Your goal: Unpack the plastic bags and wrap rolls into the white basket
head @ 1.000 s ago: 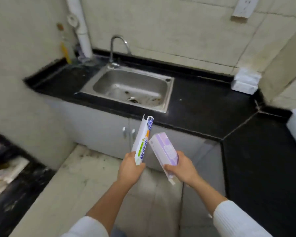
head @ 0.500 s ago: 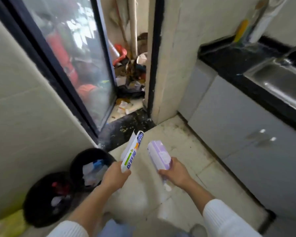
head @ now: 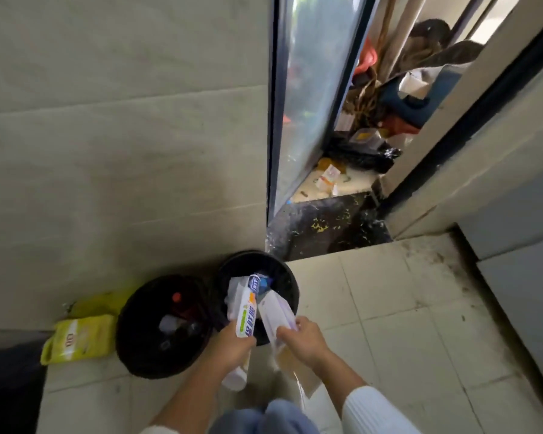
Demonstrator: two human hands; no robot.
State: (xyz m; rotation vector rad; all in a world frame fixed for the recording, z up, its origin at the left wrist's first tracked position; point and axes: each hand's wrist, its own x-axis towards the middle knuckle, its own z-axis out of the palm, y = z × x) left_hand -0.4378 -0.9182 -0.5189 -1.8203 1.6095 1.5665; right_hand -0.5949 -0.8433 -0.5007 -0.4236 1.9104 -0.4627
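White wrap box (head: 247, 311) gripped in left hand (head: 232, 347), purple pack (head: 276, 314) in right hand (head: 304, 341)

Beige tiled wall (head: 113, 126) on left, pale floor tiles (head: 389, 308), dirty near the dark threshold (head: 323, 227). Glass sliding door (head: 308, 89) open onto cluttered, daylit balcony. Two black bins (head: 157, 327) and yellow bag (head: 76, 339) against wall. Grey cabinet (head: 521, 245) right.

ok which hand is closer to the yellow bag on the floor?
Left. The left hand, holding the white box, is just right of the two black bins, which stand between it and the yellow bag. The right hand is farther right.
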